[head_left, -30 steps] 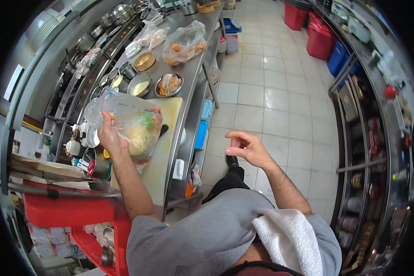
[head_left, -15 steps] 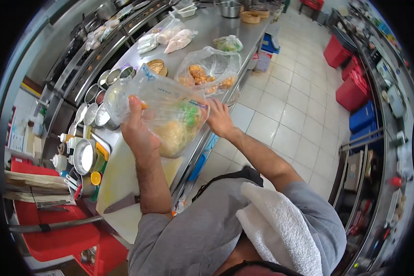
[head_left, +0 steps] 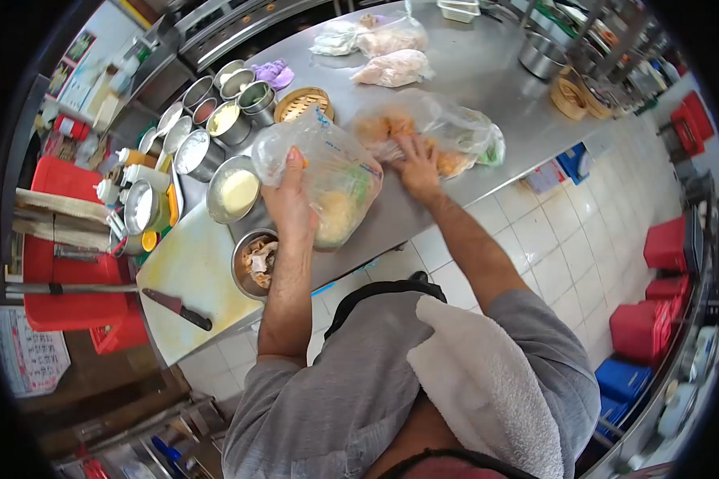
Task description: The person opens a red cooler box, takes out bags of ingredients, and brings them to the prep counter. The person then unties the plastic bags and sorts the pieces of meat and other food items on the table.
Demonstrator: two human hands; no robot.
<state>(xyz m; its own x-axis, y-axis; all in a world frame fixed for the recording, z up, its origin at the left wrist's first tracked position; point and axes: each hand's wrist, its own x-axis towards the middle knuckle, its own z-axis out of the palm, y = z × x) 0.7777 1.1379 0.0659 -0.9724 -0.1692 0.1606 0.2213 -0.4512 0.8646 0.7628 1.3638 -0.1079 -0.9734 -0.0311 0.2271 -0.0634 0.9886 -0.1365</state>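
Note:
My left hand (head_left: 292, 199) is closed on a clear plastic bag (head_left: 339, 188) that holds pale yellow and green food, lifted over the steel counter. My right hand (head_left: 417, 166) lies with its fingers spread on another clear bag (head_left: 455, 132) of orange-brown food. Below the left forearm, a metal bowl (head_left: 256, 259) of brownish food pieces is partly covered by that arm. A bowl of pale yellow mixture (head_left: 238, 191) stands to the left of my left hand.
A knife (head_left: 177, 309) lies on the cutting board (head_left: 192, 267) at the left. Several metal containers (head_left: 200, 152) and a bamboo steamer (head_left: 305, 102) stand behind. Bags of pale food (head_left: 393, 68) lie at the back. A pot (head_left: 542, 56) stands farther right.
The view has swung toward the counter. My left hand has carried its bag rightward along it. My right hand has moved from the held bag's edge onto the bag of orange-brown food.

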